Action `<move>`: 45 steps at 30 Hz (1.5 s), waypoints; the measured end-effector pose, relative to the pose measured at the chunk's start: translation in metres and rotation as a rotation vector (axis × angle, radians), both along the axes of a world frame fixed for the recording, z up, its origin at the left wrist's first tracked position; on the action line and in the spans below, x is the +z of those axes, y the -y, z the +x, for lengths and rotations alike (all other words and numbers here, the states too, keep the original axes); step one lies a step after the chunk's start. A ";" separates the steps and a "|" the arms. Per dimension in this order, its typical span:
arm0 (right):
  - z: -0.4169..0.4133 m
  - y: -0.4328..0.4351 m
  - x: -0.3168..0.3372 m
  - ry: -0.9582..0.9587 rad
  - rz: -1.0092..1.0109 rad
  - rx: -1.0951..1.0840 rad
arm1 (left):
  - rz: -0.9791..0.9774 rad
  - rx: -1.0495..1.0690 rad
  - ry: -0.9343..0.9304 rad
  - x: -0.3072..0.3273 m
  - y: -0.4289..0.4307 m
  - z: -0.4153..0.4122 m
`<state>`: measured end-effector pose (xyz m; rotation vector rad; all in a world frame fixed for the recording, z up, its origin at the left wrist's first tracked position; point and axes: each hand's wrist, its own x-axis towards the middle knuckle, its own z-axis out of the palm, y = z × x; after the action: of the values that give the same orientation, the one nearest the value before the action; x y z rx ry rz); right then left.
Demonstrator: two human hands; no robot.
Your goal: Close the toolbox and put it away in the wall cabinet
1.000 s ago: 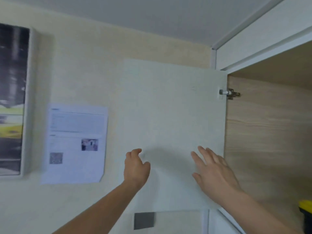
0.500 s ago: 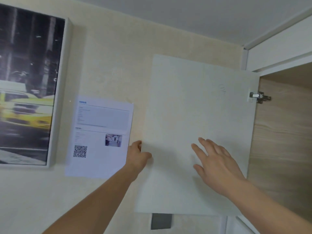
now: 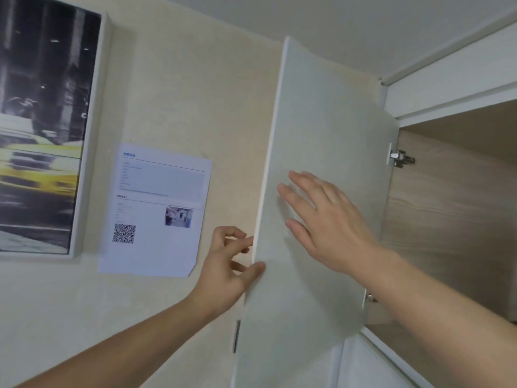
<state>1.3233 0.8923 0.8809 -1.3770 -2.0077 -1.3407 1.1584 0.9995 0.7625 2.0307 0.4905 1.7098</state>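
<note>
The wall cabinet (image 3: 458, 219) stands open at upper right, its inside lined with pale wood-grain board, its frame smooth white. Its door (image 3: 321, 163), a flat rectangular panel with a matte, faintly mottled grey-white face, is swung partway out on a metal hinge (image 3: 401, 158). The left hand (image 3: 226, 264) curls loosely at the door's free edge, thumb on the face, fingertips (image 3: 246, 242) at the thin edge. The right hand (image 3: 327, 219) is spread open, palm flat toward the door's face, gripping nothing. The toolbox is not in view. On the textured cream wall hang a printed sheet (image 3: 156, 211) with 1 QR code and a framed picture (image 3: 47, 121).
</note>
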 end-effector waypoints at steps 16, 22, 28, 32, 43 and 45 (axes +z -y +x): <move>0.087 0.177 0.042 0.396 0.067 -0.357 | 1.114 -0.308 -0.188 0.013 0.103 0.175; 0.144 0.227 0.038 0.395 0.034 -0.521 | 1.193 -0.323 -0.185 0.012 0.137 0.258; 0.191 0.256 0.035 0.428 0.004 -0.678 | 1.207 -0.254 -0.197 0.011 0.163 0.320; 0.213 0.269 0.039 0.444 -0.056 -0.783 | 1.217 -0.246 -0.240 0.010 0.176 0.351; 0.252 0.281 0.040 0.435 -0.212 -1.023 | 1.220 -0.179 -0.349 0.012 0.190 0.399; 0.253 0.278 0.040 0.437 -0.208 -1.030 | 1.206 -0.188 -0.361 0.011 0.190 0.401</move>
<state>1.5762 0.6140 0.9207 -2.6018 -1.7118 -1.9935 1.5594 0.8099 0.7737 3.0452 -0.8513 1.6582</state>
